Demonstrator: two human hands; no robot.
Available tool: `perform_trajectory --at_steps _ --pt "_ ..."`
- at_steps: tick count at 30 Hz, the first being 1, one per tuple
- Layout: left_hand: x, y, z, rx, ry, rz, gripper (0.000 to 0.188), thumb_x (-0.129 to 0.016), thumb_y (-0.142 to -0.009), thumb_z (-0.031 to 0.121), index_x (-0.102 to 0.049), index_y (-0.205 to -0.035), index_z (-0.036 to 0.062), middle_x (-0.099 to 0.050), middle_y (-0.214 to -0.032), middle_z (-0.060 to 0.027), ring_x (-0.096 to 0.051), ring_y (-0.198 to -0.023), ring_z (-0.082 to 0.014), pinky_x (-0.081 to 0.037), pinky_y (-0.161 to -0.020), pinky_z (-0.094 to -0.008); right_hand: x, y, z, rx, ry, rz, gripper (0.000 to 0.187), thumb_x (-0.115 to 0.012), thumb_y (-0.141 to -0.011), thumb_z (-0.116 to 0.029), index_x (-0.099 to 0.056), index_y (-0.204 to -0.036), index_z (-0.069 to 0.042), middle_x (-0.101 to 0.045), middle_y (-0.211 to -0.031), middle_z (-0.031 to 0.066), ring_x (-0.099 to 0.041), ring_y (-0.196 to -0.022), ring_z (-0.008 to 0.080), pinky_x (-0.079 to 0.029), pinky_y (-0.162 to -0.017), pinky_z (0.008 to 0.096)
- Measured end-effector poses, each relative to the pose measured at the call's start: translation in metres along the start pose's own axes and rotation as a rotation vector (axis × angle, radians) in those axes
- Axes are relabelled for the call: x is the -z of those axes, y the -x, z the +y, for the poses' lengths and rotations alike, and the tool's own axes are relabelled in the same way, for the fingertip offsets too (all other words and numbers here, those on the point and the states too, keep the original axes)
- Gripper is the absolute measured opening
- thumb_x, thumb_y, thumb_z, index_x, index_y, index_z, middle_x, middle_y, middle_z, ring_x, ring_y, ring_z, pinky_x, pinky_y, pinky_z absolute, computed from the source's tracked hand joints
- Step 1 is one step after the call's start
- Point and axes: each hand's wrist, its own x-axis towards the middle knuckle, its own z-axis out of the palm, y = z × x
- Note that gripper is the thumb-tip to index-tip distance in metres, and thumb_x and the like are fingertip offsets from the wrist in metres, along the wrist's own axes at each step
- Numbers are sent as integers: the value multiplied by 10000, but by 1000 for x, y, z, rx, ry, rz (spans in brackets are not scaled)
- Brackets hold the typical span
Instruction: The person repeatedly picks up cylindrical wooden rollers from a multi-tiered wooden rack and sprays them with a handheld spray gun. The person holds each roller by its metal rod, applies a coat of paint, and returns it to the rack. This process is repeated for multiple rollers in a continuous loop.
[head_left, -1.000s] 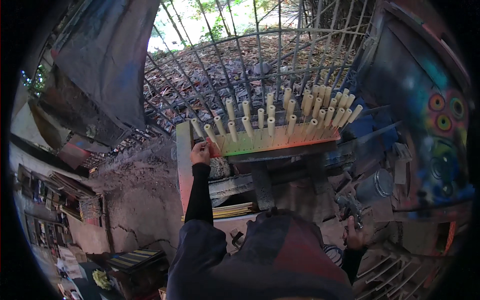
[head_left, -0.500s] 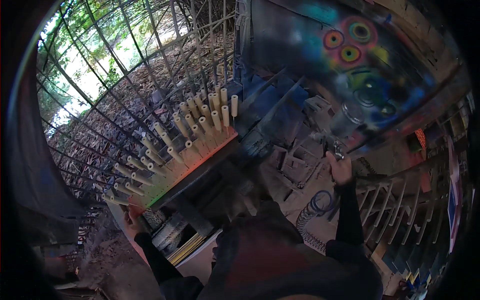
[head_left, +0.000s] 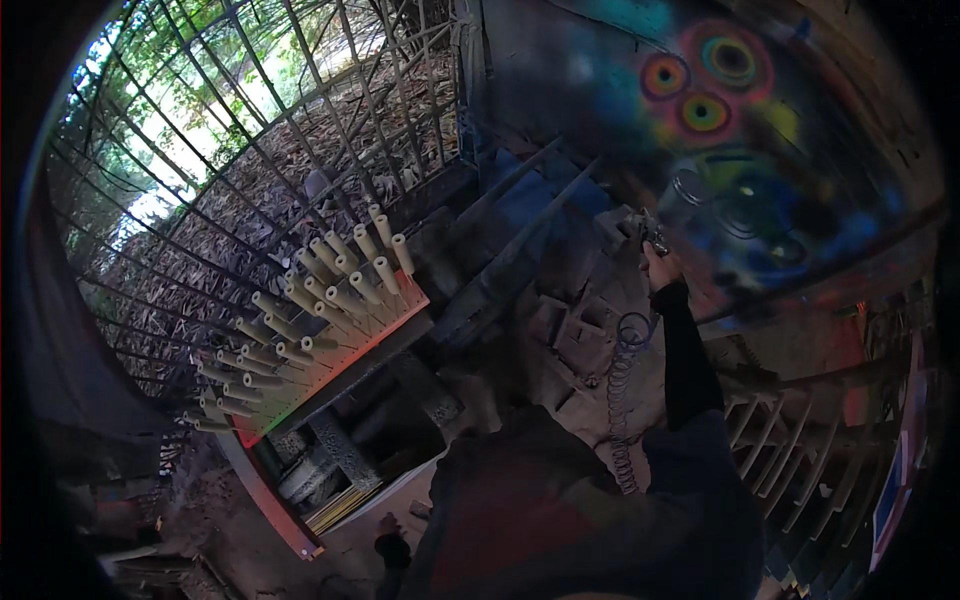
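Note:
My right hand (head_left: 660, 268) grips a metal spray gun (head_left: 650, 234), with a clear round cup (head_left: 688, 188) at its far end. A coiled air hose (head_left: 620, 400) hangs below that hand. To the left stands a board (head_left: 335, 374) with an edge running from red-orange to green. Thin pins on it carry many pale hollow cylinders (head_left: 340, 298), tilted various ways in the view. My left hand (head_left: 390, 524) is low, close to my body and apart from the board. It is dark and small, so its fingers cannot be made out.
A barred fence (head_left: 300, 120) stands behind the board, with dry leaves beyond. A paint-spattered dark panel (head_left: 780, 150) rises at the right back. Dark blocks (head_left: 345, 455) lie below the board, beside a reddish rail (head_left: 270, 505). Curved slats (head_left: 800, 460) stand at right.
My left hand has left the board's left end and come back toward my body. The spray gun has moved farther away and slightly left. The board sits lower and farther left in view.

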Motion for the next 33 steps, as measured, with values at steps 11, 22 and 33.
perform_trajectory --at_steps 11,22,33 --pt "-91 104 50 -522 -897 -152 190 -505 -877 132 -565 -1053 97 -639 -990 -109 -631 -914 -263 -516 -738 -396 -23 -61 28 55 -104 -77 564 -554 -871 -538 -665 -935 11 -672 -703 60 -635 -624 137 -454 -606 287" --pt "-118 80 36 -355 -174 -120 389 -508 -912 348 -623 -1088 20 -662 -980 -71 -644 -846 -203 -526 -698 -327 -28 -83 40 97 0 -22 429 -601 -900 -337 -533 -1114 28 -635 -842 95 -632 -552 180 -462 -471 293" --pt "-104 89 31 -381 -108 -59 297 -497 -917 285 -635 -982 30 -664 -960 -75 -628 -796 -159 -520 -665 -305 -30 -73 48 142 352 -28 514 -622 -872 -381 -551 -1166 35 -623 -1012 197 -628 -847 295 -484 -741 392"
